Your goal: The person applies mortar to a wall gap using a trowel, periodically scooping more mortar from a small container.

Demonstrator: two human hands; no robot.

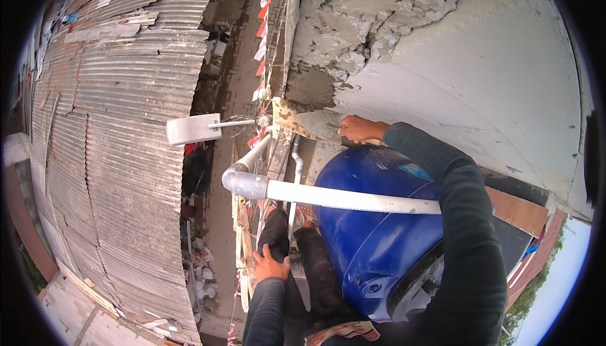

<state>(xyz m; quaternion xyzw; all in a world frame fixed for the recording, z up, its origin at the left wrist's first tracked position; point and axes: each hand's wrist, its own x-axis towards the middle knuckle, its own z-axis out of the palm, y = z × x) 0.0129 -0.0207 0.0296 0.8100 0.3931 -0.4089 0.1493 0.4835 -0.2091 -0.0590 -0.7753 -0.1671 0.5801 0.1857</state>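
My right hand reaches out against the grey plastered wall, its fingers closed round what looks like the handle of a trowel, mostly hidden. Just left of it a flat, mortar-smeared surface tapers toward the hand; whether it is part of the tool I cannot tell. Above, rough wet mortar lies thick and cracked on the wall. My left hand rests on my dark-trousered leg with its fingers spread, holding nothing.
A large blue drum stands beside my legs, crossed by a white pipe with a grey elbow. A lamp juts out left. Far below runs a paved lane, with red and white bunting above it and a corrugated roof beyond.
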